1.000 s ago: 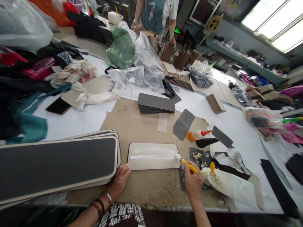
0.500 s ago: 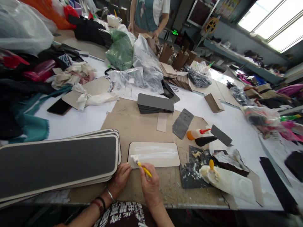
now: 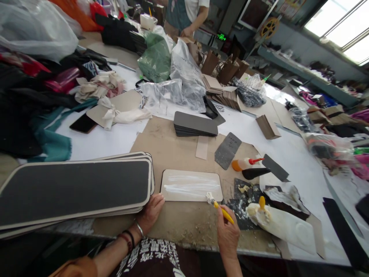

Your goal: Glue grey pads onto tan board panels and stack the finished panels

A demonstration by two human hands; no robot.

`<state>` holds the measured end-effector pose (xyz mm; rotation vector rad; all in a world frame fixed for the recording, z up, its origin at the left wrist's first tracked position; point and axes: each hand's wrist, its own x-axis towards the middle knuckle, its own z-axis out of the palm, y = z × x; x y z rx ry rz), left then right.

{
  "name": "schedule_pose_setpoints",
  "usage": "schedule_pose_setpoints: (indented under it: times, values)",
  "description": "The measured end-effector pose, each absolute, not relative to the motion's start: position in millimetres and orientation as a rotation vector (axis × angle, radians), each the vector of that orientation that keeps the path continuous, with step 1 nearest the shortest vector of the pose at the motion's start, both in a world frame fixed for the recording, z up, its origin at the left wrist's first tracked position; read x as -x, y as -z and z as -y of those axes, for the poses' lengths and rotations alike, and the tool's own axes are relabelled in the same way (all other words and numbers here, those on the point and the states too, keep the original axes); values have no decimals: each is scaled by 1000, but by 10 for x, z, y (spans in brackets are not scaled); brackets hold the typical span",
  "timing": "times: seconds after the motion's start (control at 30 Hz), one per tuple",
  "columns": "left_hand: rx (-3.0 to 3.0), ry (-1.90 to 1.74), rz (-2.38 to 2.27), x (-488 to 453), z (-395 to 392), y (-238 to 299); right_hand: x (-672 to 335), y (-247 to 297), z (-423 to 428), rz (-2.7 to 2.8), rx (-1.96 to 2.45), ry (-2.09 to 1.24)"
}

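A cream rounded board (image 3: 181, 195) lies flat before me, with long streaks of wet white paste along it. In my right hand (image 3: 228, 232) is a brush (image 3: 226, 214) with a yellow handle; its paste-loaded bristles are at the board's lower right edge. My left hand (image 3: 153, 211) rests with extended fingers at the board's lower left corner, holding nothing. Left of it is a stack of large cream-edged dark grey panels (image 3: 77, 186). To the right, a whitish plastic container (image 3: 285, 225) smeared with paste lies on its side, with another yellow handle (image 3: 261, 202) sticking up.
Beyond the board sit a stack of grey panels (image 3: 196, 124), a marked grey template (image 3: 228, 150) and a red-tipped bottle (image 3: 242, 164). Plastic bags (image 3: 184, 73) and fabric scraps (image 3: 98, 86) crowd the back and left. Another person (image 3: 187, 17) stands across the table.
My right hand has drawn the brush rightward from the board's left end to its right end, lengthening the lower white streak. The left hand stays at the corner; the view has shifted slightly.
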<state>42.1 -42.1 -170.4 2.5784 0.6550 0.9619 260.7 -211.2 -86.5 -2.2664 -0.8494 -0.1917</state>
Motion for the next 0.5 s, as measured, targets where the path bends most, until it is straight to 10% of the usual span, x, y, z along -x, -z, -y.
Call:
schedule_pose_setpoints:
  times: [0.5]
  values:
    - [-2643, -904, -656, -381, 441, 1586, -1832, 884, 1468, 803, 1902, -396]
